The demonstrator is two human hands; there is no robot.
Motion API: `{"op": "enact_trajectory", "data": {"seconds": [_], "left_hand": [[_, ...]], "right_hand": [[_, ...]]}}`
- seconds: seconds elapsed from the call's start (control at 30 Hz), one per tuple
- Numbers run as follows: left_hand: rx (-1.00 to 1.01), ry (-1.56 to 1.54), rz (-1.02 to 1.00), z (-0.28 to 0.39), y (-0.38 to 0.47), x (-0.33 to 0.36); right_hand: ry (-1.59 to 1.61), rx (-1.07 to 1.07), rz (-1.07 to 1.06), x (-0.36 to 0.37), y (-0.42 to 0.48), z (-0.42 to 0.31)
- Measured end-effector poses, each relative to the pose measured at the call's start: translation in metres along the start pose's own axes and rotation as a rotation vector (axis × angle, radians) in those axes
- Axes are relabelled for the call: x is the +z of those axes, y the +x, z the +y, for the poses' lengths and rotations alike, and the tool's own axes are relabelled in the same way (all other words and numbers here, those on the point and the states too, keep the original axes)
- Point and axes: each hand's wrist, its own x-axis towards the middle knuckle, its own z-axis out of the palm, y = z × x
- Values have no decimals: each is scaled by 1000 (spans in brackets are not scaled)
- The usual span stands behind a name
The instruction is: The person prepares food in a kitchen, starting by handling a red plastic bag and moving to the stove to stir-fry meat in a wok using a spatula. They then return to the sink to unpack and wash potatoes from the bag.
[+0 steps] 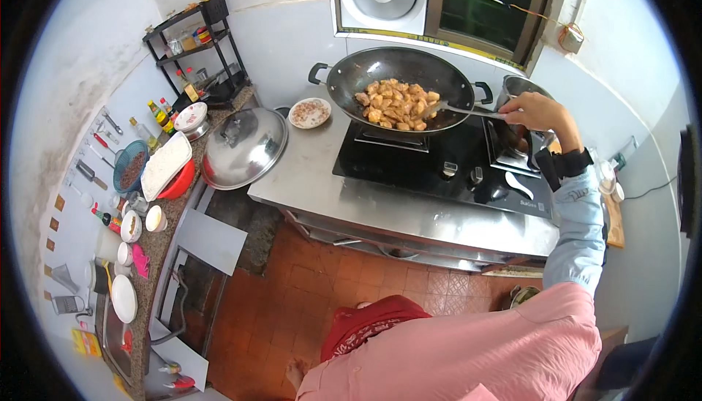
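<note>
My right hand (531,111) grips the handle of a metal spatula (476,111). Its blade rests among browned chunks of meat (399,103) in a large dark wok (373,66). The wok has two black side handles and sits on the left burner of a black glass gas hob (395,155). Behind and below my hand, a tall steel pot (515,86) stands at the right burner. A white spoon (518,184) lies on the hob's front right part. My left hand is out of view.
Left of the wok stands a plate with pinkish bits (310,113). A domed steel lid (245,148) leans at the counter corner. Along the granite side counter (174,220) are bowls, bottles, a blue basket (130,165) and a red basin (178,181). A black rack (189,44) holds jars.
</note>
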Motion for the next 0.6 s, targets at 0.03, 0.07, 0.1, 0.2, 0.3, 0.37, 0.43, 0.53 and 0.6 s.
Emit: {"op": "enact_trajectory", "data": {"seconds": [0.03,0.07,0.1,0.2,0.3,0.37,0.43,0.53,0.6], "left_hand": [[-12,13,-1,1,-1,1],[-18,21,0,2,-2,2],[-27,30,-11,4,-2,8],[-33,61,-49,14,-3,17],[-12,80,-81,18,-4,10],[-4,100,-58,15,-8,4],[4,134,-22,13,-12,1],[0,120,-31,13,-12,3],[4,109,-59,19,-13,7]], "right_hand": [[9,16,-46,1,0,1],[19,29,-91,3,2,2],[22,13,-71,8,5,6],[-21,-111,69,53,47,23],[-26,-49,67,53,50,22],[-82,-170,110,36,37,31],[67,73,-1,8,9,11],[121,-10,146,28,30,27],[113,-54,165,54,59,41]]}}
